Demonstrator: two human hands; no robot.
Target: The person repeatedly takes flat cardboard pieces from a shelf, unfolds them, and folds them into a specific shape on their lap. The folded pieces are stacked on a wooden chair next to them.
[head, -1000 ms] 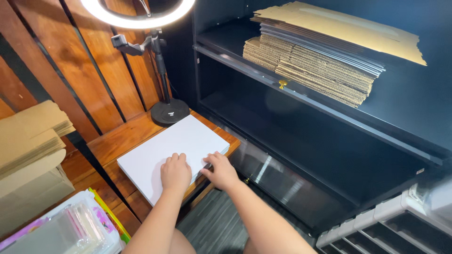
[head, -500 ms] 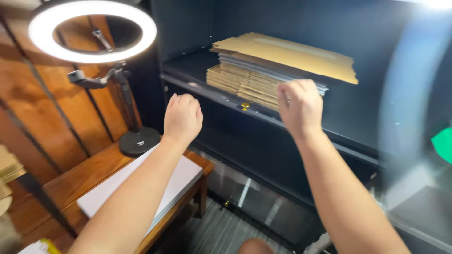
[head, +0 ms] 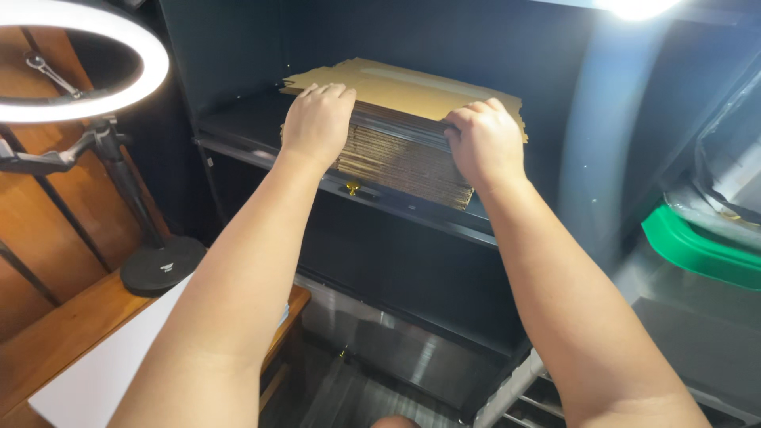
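Both hands have gone from mid-air up onto the cardboard stack [head: 400, 154], which lies flat on the dark shelf [head: 238, 135], far centre. Far left: ring light [head: 79, 67] on its stand, round base on the wooden table [head: 47, 349], white board [head: 103, 380] near. Left hand [head: 317, 123] curled over the stack's left front edge, fingers on top. Right hand [head: 485, 141] curled likewise on the right front edge. Green lid [head: 697, 246] far right.

Both arms reach up to a dark shelf [head: 261, 150], the left hand [head: 317, 120] and right hand [head: 485, 141] gripping the front edge of a cardboard stack [head: 400, 162], with a ring light [head: 79, 63] standing at left over a wooden surface [head: 55, 341].
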